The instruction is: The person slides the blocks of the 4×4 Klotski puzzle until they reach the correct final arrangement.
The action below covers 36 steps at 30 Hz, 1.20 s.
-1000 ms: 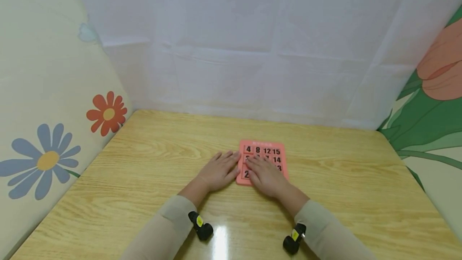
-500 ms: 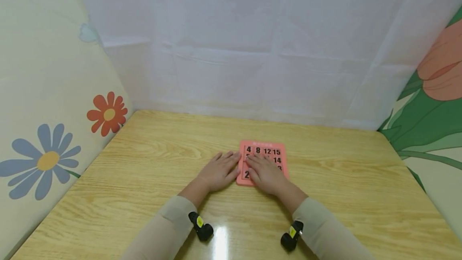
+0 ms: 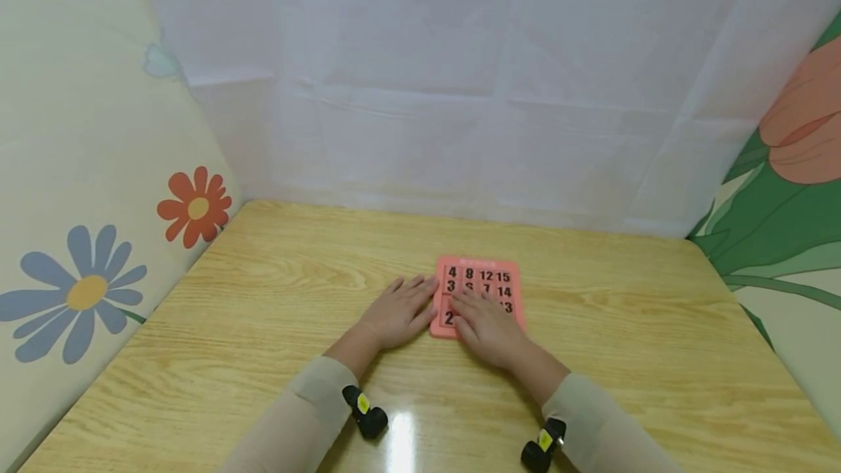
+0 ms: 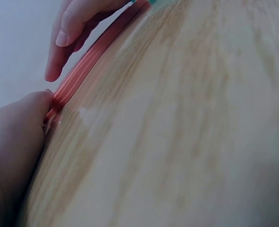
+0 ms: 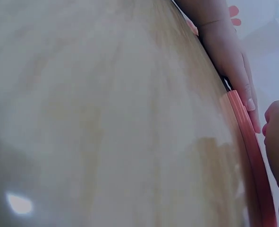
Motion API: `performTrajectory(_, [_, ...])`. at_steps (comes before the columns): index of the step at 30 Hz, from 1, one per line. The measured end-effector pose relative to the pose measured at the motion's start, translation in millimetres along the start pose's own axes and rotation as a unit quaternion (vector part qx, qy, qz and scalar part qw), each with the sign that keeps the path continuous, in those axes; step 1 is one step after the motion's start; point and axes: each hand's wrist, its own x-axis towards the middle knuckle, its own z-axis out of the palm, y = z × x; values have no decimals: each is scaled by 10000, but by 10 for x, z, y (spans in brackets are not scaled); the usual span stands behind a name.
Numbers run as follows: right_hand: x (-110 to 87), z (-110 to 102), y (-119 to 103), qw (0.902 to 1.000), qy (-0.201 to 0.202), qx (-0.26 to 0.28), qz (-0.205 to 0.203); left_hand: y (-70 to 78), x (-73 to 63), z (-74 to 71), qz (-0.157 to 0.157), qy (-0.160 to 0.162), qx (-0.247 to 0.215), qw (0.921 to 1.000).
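Observation:
A pink sliding number puzzle [image 3: 514,282] lies flat on the wooden table in the head view, its square tiles bearing black numbers. The top row reads 4, 8, 12, 15; tiles 3 and 14 show below it. My left hand [image 3: 397,314] rests flat at the puzzle's left edge, its fingers extended and touching the frame. Over the lower middle tiles lies my right hand [image 3: 491,331], fingers fairly straight, fingertips on the board near its left columns. It hides several tiles. The left wrist view shows the left thumb [image 4: 28,111] against the puzzle's pink side.
The wooden table [image 3: 296,254] extends around the puzzle. A white cloth [image 3: 420,93] hangs behind it, with flower-printed panels on the left and right. Each sleeve carries a small black wrist camera [image 3: 368,414].
My right hand has drawn slightly back toward me, with its fingertips lower on the board, so tile 3 and much of its row show now. The left hand and the puzzle frame stay put.

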Motion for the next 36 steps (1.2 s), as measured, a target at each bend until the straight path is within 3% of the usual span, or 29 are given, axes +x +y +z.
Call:
performTrajectory(20, [-300,32,-103,9995,-184,137,-209,-4,1,2,-76,-64,28,9999])
performTrajectory(26, [-314,49,-112,9993,-183,-45,-319,0,3,0,-88,-66,-17,9999])
performTrajectory(36, [-260,57,-95,9997,-173,12,-169,-28,10,46,-39,21,-62,10000])
